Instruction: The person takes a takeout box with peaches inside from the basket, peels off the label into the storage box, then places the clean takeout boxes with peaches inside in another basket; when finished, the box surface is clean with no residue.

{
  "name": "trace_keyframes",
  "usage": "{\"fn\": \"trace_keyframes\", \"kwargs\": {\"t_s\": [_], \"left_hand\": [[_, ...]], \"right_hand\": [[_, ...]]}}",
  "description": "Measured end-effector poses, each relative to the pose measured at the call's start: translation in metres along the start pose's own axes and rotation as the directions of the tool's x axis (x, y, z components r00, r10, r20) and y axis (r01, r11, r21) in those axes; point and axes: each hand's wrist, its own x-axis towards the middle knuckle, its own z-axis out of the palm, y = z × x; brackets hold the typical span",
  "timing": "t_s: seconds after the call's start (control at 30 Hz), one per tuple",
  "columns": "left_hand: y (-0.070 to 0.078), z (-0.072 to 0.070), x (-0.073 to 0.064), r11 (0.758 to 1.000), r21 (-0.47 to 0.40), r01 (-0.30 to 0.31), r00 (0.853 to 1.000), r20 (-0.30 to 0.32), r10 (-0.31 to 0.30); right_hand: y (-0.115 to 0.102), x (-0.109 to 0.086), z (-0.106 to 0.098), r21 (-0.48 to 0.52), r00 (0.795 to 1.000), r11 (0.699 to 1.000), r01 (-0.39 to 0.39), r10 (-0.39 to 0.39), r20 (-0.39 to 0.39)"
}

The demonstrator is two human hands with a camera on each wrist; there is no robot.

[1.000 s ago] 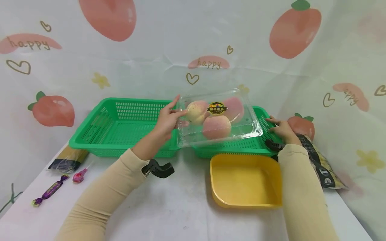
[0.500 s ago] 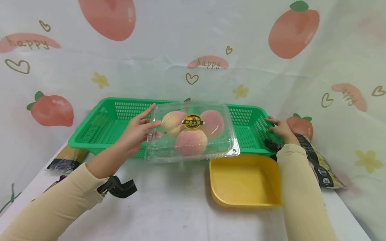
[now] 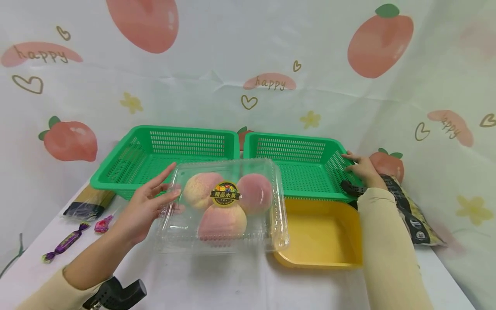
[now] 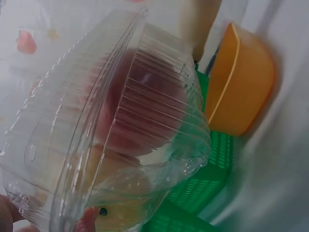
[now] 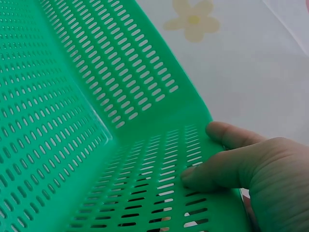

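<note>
Behind the bare left fingers (image 3: 165,198), a plain beige sleeve (image 3: 54,295) ends beside a curved black bracket (image 3: 121,296) with a small silvery fitting (image 3: 94,305); behind the right fingers (image 5: 217,171), a matching sleeve (image 3: 391,249) and dark bracket (image 3: 351,188).

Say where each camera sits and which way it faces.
Head: on the head, facing forward-down at the fruit box; left hand, right hand, sleeves show.
Left wrist: worn there, facing the box's side; fingertips, a sleeve show.
Right wrist: worn there, facing into the right basket; that hand shows.
Head and left wrist share the yellow tub.
</note>
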Motion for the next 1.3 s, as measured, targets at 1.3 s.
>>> {"fn": "trace_keyframes", "kwargs": {"t_s": [1.3], "left_hand": [[-0.077, 0.009, -0.030, 0.981, 0.090, 0.174, 0.983, -0.075, -0.167]], "right_hand": [[-0.002, -0.003, 0.001, 0.023, 1.000, 1.000, 0.003, -0.003, -0.023]]}}
